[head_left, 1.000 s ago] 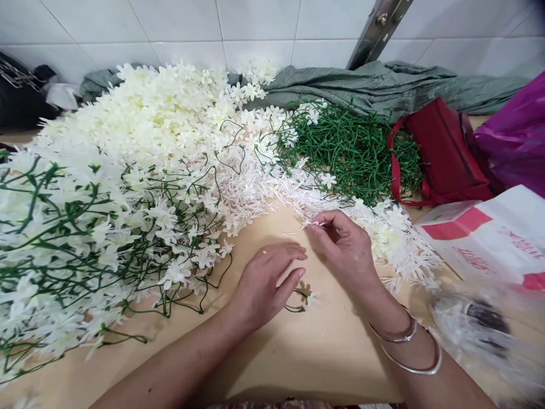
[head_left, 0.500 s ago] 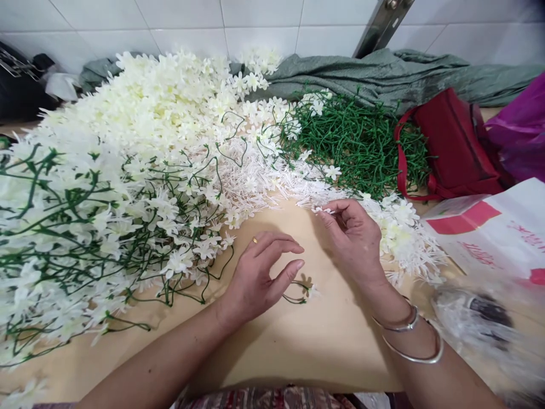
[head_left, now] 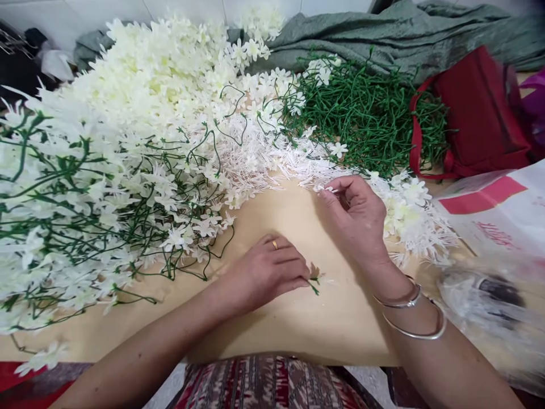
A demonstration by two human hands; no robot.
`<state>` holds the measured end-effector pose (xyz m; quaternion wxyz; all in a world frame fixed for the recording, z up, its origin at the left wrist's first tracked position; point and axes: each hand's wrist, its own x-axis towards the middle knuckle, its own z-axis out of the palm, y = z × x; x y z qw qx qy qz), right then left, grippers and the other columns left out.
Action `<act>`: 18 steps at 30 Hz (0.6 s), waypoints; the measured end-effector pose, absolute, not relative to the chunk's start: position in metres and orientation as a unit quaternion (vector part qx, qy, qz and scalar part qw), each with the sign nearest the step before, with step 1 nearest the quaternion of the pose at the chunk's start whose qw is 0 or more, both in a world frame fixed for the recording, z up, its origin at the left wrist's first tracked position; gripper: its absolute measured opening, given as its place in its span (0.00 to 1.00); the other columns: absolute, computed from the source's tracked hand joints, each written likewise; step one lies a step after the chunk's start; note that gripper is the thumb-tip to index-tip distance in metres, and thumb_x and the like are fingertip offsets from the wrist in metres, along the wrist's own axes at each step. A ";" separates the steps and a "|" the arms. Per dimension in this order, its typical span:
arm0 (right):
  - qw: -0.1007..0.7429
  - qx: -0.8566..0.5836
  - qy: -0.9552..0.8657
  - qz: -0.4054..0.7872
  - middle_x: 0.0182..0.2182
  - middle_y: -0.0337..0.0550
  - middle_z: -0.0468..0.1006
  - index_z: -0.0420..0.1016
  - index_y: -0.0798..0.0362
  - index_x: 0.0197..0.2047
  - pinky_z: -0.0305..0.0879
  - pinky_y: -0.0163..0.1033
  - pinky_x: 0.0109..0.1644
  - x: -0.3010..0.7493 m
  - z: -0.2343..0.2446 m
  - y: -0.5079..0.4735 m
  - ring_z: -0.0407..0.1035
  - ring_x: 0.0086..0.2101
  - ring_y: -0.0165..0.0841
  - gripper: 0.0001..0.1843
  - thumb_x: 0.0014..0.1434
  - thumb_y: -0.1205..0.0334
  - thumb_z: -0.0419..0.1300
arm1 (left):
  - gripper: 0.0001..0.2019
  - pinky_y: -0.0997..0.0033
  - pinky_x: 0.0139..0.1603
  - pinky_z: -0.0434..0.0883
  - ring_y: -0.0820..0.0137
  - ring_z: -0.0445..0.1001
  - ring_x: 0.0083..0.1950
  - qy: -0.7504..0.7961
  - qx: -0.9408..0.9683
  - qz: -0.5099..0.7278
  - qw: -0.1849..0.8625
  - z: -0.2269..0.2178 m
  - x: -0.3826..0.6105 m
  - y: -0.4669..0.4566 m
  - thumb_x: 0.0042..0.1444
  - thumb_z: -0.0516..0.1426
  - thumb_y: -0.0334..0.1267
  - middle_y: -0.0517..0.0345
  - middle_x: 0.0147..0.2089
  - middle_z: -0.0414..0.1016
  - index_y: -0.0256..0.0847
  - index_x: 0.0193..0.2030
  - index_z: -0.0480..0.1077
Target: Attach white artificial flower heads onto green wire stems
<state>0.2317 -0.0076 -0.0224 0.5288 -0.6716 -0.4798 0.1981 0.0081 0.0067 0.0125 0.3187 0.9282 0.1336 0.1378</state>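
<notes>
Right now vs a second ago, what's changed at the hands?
The open left hand has dropped back toward the wearer, its fingers now apparently closed on the single thin green stem; the grip is partly hidden. The view tilted down.

Unchanged: right hand pinching a tiny white piece; heap of white artificial flowers; tangled green stem pile.

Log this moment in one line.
left hand: at small green sprig | right hand: pinching small white piece | beyond: green stem pile, white flower heap
</notes>
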 end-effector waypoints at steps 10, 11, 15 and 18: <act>0.565 -0.606 -0.476 0.295 0.36 0.42 0.85 0.80 0.44 0.43 0.75 0.45 0.41 0.223 -0.006 -0.016 0.80 0.36 0.38 0.08 0.62 0.54 0.71 | 0.14 0.77 0.32 0.74 0.77 0.73 0.30 0.376 0.616 0.356 0.594 0.004 0.016 0.009 0.67 0.65 0.50 0.58 0.35 0.79 0.39 0.43 0.78; 0.563 -0.598 -0.475 0.317 0.36 0.42 0.86 0.81 0.44 0.43 0.75 0.44 0.40 0.223 -0.004 -0.018 0.81 0.36 0.38 0.09 0.62 0.53 0.72 | 0.15 0.78 0.32 0.74 0.77 0.72 0.30 0.384 0.606 0.371 0.590 0.005 0.016 0.009 0.67 0.65 0.51 0.59 0.34 0.78 0.39 0.42 0.77; 0.543 -0.566 -0.485 0.387 0.34 0.41 0.85 0.82 0.43 0.39 0.74 0.43 0.37 0.226 -0.002 -0.022 0.79 0.34 0.36 0.11 0.61 0.47 0.73 | 0.18 0.79 0.32 0.74 0.78 0.71 0.29 0.392 0.578 0.389 0.601 0.007 0.017 0.012 0.66 0.65 0.54 0.62 0.32 0.75 0.39 0.40 0.73; 0.523 -0.511 -0.525 0.436 0.34 0.41 0.84 0.84 0.43 0.37 0.74 0.43 0.38 0.229 -0.002 -0.021 0.77 0.34 0.35 0.13 0.60 0.44 0.73 | 0.18 0.79 0.32 0.74 0.78 0.71 0.29 0.384 0.570 0.394 0.610 0.008 0.017 0.011 0.66 0.65 0.54 0.63 0.32 0.73 0.40 0.40 0.73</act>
